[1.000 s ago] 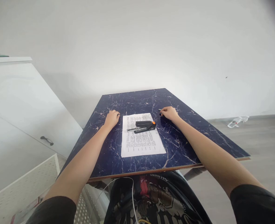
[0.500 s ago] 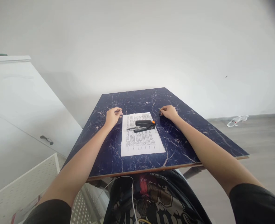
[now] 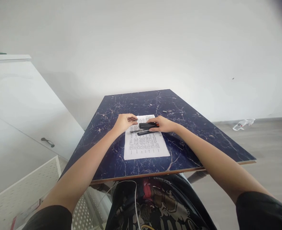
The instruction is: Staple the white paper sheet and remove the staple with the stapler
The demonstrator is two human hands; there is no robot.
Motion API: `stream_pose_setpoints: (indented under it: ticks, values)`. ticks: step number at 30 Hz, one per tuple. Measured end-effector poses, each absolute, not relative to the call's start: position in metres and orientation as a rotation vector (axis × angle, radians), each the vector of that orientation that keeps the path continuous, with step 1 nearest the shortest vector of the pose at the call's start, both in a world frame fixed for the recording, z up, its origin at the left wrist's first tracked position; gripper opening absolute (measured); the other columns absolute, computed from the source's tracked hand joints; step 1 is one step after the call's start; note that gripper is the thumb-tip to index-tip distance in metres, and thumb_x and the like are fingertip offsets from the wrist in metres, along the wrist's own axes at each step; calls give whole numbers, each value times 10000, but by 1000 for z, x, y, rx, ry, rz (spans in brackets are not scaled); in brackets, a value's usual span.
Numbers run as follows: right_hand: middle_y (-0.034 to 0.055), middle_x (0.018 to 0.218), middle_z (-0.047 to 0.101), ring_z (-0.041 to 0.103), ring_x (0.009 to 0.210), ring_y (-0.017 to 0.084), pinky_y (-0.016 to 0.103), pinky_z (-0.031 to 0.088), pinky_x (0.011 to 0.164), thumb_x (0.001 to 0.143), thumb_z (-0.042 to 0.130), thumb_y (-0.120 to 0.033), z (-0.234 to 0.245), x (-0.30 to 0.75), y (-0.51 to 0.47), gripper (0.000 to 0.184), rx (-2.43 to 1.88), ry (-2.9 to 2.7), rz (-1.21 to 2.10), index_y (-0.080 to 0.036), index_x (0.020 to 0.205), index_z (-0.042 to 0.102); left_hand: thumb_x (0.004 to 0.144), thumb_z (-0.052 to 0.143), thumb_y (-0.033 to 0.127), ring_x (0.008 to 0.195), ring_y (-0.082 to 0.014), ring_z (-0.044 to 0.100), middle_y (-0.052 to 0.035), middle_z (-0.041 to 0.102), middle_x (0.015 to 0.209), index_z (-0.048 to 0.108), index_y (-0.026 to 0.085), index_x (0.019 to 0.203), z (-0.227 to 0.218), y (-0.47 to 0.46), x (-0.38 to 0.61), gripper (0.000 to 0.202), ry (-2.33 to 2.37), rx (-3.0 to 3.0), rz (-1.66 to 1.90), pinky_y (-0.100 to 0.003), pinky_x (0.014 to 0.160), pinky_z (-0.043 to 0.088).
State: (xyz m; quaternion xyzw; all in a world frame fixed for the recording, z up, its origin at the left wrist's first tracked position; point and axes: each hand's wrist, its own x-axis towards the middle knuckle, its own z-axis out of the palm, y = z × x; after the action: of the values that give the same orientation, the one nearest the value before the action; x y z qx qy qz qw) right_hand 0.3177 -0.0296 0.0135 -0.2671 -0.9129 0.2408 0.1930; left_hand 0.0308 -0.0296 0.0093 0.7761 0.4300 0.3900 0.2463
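Note:
A black stapler (image 3: 147, 125) lies on printed paper sheets (image 3: 145, 147), its top part raised away from its base and a thin metal rail jutting out to the left. The fingers and thumb of my right hand (image 3: 163, 124) are closed around the stapler's right end, covering most of its orange part. My left hand (image 3: 126, 122) hovers over the sheets' upper left, just left of the stapler, fingers curled toward the thumb. What it pinches, if anything, is too small to make out. A small dark grey piece (image 3: 164, 111) rests on the table beyond my right hand.
The sheets lie on a dark blue marble-patterned table (image 3: 112, 163) that reaches toward a white wall. To the left are a white cabinet (image 3: 18, 105) and a perforated white panel (image 3: 28, 185). Clear plastic (image 3: 243, 124) is on the floor at right.
My right hand has moved left from beside the small grey piece and taken hold of the stapler. My left hand has moved right, over the paper, close to the stapler.

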Motion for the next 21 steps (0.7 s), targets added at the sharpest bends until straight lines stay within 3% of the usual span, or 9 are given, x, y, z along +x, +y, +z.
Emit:
stream_pose_setpoints:
  ticks: [3, 7, 15, 21]
  values:
    - [58, 992, 792, 679, 793, 205, 335, 484, 713, 913, 720, -407, 8, 320, -25, 320, -841, -2494, 598, -206, 1156, 775, 737, 903, 300, 858, -227, 783, -66, 821, 920, 824, 222, 943, 9, -29, 29, 234, 1163, 2103, 1062, -412, 892, 661]
    - [71, 1062, 799, 709, 871, 227, 350, 509, 789, 898, 727, -390, 2, 320, -20, 334, -928, -2358, 538, -203, 1170, 776, 747, 901, 333, 843, -220, 780, -73, 822, 927, 823, 231, 944, 9, -29, 29, 235, 1162, 2105, 1031, -382, 836, 656]
    - [59, 993, 794, 695, 833, 210, 324, 482, 742, 884, 728, -396, -4, 316, -19, 330, -918, -2366, 542, -203, 1145, 787, 709, 887, 199, 810, -214, 772, -50, 815, 858, 822, 220, 874, 0, -29, 37, 178, 1165, 2185, 882, -367, 814, 638]
    - [41, 931, 770, 651, 780, 189, 319, 453, 723, 891, 723, -389, -4, 316, -18, 281, -912, -2388, 531, -207, 1095, 789, 682, 908, 221, 780, -214, 765, -50, 807, 832, 809, 217, 850, -4, -27, 36, 196, 1172, 2166, 855, -367, 793, 637]
